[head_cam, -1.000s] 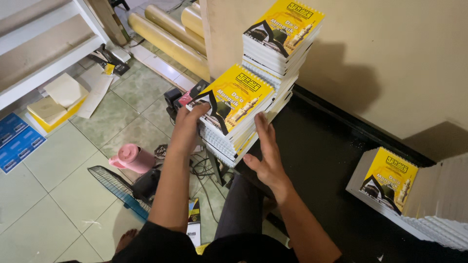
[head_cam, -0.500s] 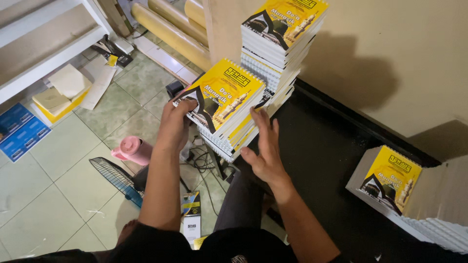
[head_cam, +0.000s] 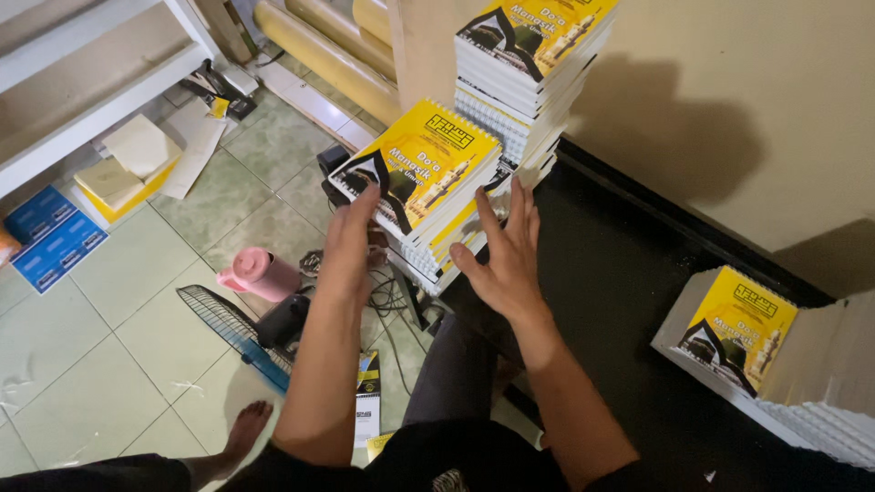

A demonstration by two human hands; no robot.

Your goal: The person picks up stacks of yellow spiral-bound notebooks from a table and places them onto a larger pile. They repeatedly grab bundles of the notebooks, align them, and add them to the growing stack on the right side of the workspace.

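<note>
Both hands flank the low stack of yellow spiral booklets (head_cam: 421,182) at twelve o'clock, its long axis toward one o'clock; left hand (head_cam: 351,241) and right hand (head_cam: 504,255) open flat, pressing its sides, equally near

A plain tan wall (head_cam: 747,109) fills the upper right. Green floor tiles (head_cam: 100,346) cover the left, under white shelves (head_cam: 82,82).
</note>
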